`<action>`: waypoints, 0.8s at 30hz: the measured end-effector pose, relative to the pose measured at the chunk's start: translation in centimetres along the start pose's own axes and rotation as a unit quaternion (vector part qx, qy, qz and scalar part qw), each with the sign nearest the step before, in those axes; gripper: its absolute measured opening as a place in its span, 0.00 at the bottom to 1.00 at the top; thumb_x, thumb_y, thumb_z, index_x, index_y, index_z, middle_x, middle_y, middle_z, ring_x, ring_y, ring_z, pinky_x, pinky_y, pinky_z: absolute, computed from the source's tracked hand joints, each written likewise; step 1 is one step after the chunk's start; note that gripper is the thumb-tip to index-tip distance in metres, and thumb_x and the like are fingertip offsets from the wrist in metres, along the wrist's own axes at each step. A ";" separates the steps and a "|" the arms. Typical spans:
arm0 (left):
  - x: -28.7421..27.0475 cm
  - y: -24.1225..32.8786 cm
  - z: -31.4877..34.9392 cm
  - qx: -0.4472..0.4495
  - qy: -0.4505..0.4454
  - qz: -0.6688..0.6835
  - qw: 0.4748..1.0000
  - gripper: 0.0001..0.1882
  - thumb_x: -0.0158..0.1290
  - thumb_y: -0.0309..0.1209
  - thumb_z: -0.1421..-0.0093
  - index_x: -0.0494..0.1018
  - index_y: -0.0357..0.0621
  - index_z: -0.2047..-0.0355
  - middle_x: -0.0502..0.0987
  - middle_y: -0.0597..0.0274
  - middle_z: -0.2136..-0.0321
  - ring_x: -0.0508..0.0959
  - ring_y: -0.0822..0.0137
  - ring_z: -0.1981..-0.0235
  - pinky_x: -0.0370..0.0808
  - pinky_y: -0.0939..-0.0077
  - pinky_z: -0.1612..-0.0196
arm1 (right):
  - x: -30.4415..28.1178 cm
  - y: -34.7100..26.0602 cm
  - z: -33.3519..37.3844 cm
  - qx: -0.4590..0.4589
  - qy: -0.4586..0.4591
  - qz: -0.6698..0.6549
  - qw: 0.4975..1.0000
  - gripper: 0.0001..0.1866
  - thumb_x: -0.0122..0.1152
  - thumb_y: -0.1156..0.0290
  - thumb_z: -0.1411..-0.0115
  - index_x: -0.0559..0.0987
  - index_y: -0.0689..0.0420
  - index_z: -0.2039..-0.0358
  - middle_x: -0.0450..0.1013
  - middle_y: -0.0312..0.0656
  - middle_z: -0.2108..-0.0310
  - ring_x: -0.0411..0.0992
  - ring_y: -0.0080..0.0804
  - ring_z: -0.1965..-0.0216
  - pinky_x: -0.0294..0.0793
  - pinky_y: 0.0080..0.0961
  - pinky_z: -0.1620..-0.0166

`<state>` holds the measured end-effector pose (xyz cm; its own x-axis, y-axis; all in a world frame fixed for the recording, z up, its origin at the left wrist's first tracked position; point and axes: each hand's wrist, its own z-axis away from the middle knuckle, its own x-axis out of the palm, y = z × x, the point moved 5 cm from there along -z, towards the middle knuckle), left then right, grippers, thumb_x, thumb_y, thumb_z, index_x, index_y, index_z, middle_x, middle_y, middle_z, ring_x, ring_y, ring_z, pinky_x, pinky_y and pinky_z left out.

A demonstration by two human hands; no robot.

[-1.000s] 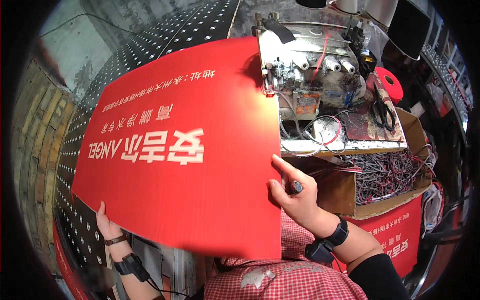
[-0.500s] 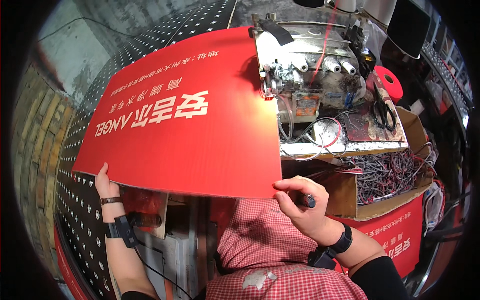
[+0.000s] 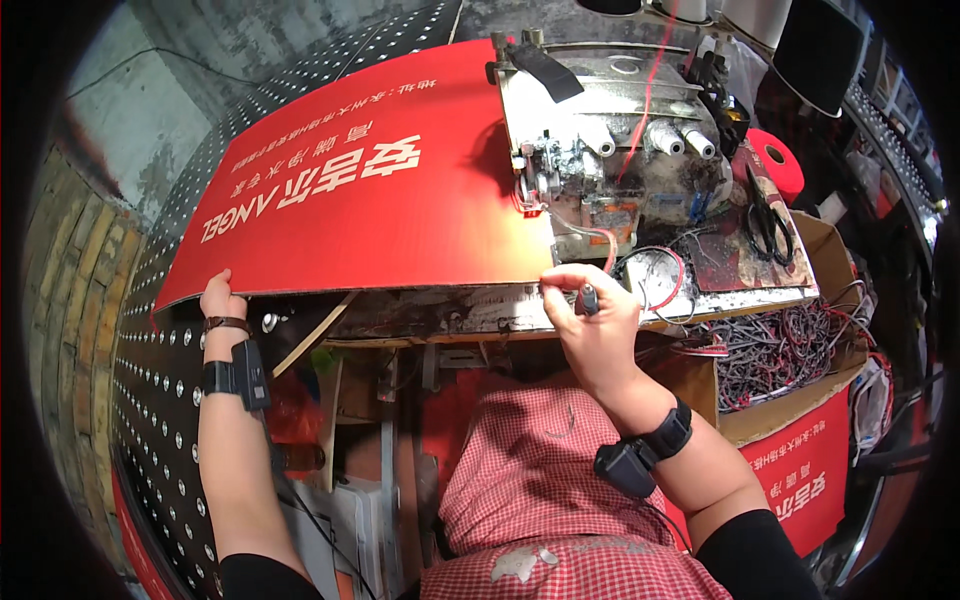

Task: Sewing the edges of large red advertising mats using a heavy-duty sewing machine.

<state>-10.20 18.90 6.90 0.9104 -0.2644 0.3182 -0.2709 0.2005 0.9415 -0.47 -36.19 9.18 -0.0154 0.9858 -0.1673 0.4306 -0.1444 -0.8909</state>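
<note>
A large red mat (image 3: 360,240) with white printing spreads over the bench. Its right edge runs into the front of a dusty sewing machine (image 3: 640,120), where a lamp lights it up. My left hand (image 3: 222,300) grips the mat's near left edge. At the near right corner, my right hand (image 3: 595,325) pinches the mat between thumb and forefinger. A small dark rod-shaped tool (image 3: 589,298) pokes out of my right fist; the rest of it is hidden by the fingers. Red thread (image 3: 643,105) drops from above to the machine.
Scissors (image 3: 768,225) lie right of the machine, by a red thread cone (image 3: 777,165). Below stands a cardboard box (image 3: 705,395) heaped with dark trimmings (image 3: 770,345). Another red mat (image 3: 805,490) hangs under it. A perforated black panel (image 3: 180,400) lines the left side.
Both hands have pushed away from me, carrying the mat's near edge farther forward toward the machine side. The bench's front edge now shows below the mat.
</note>
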 end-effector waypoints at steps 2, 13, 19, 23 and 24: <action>1.9 -0.9 -0.4 0.010 0.033 -0.013 0.999 0.15 0.46 0.15 0.48 0.66 0.29 0.58 0.71 0.48 0.60 0.76 0.53 0.61 0.76 0.60 0.60 | 0.4 1.0 -1.2 -0.014 0.014 -0.015 1.000 0.04 0.60 0.78 0.53 0.78 0.60 0.73 0.75 0.42 0.77 0.74 0.28 0.76 0.71 0.20 0.71; 5.2 2.9 -2.9 0.166 0.037 -0.143 0.975 0.18 0.51 0.16 0.49 0.65 0.31 0.56 0.73 0.52 0.62 0.75 0.63 0.66 0.73 0.68 0.64 | 1.9 0.6 -2.1 -0.005 -0.004 0.186 0.983 0.15 0.59 0.70 0.50 0.77 0.50 0.60 0.74 0.45 0.74 0.74 0.42 0.73 0.72 0.31 0.69; 5.9 9.6 16.1 0.466 -0.107 -0.229 0.848 0.20 0.53 0.20 0.50 0.63 0.32 0.55 0.63 0.52 0.56 0.65 0.64 0.56 0.61 0.70 0.49 | 1.6 -5.1 -1.8 -0.172 -0.015 0.142 0.975 0.17 0.61 0.72 0.55 0.77 0.55 0.61 0.73 0.41 0.72 0.72 0.37 0.76 0.72 0.29 0.72; 4.4 14.8 34.5 0.680 -0.120 -0.443 0.572 0.16 0.45 0.44 0.44 0.66 0.42 0.71 0.50 0.41 0.40 0.48 0.48 0.38 0.41 0.46 0.39 | 4.8 -15.3 1.5 -0.363 -0.162 0.071 0.915 0.28 0.63 0.56 0.57 0.74 0.57 0.56 0.70 0.45 0.63 0.72 0.35 0.72 0.70 0.28 0.71; 4.0 16.1 36.6 0.693 -0.135 -0.464 0.535 0.24 0.35 0.51 0.41 0.68 0.41 0.67 0.56 0.41 0.43 0.49 0.46 0.39 0.40 0.45 0.39 | 6.3 -16.6 2.8 -0.361 -0.239 0.055 0.900 0.19 0.62 0.57 0.54 0.76 0.57 0.65 0.72 0.43 0.71 0.72 0.34 0.75 0.69 0.29 0.74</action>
<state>-22.38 -13.50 27.37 0.8257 0.1927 -0.5301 0.1171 -0.9779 -0.1731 -10.28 -27.84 21.73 -0.2489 0.7938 -0.5549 0.9247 0.0244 -0.3799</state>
